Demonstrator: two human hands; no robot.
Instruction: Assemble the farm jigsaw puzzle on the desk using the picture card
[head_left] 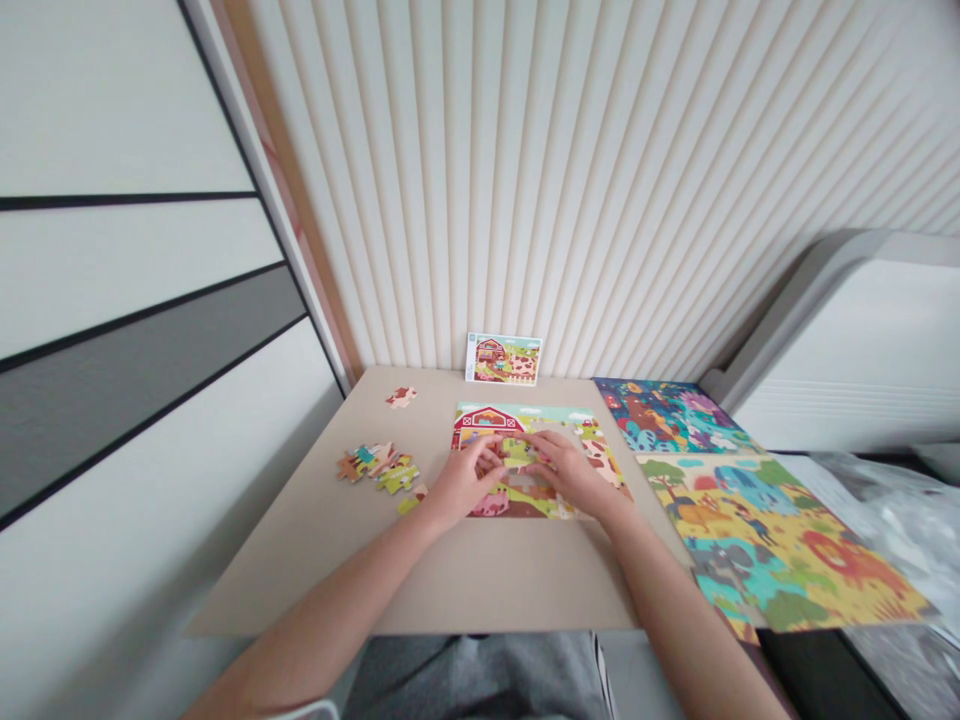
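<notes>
Covering jigsaw (510,497): left hand (461,482), right hand (570,472)

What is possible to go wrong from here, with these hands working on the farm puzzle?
The left hand and right hand press close together on the farm jigsaw puzzle, so they might shift joined pieces. The picture card, standing against the wall, might tip over if bumped.

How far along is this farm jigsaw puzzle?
Well along. Done: the red barn and sky across the top of the puzzle. In hand: the left hand and right hand meet over a yellow-green piece near the middle. Remaining: the small pile of loose pieces at the left, and one stray piece above it.
</notes>
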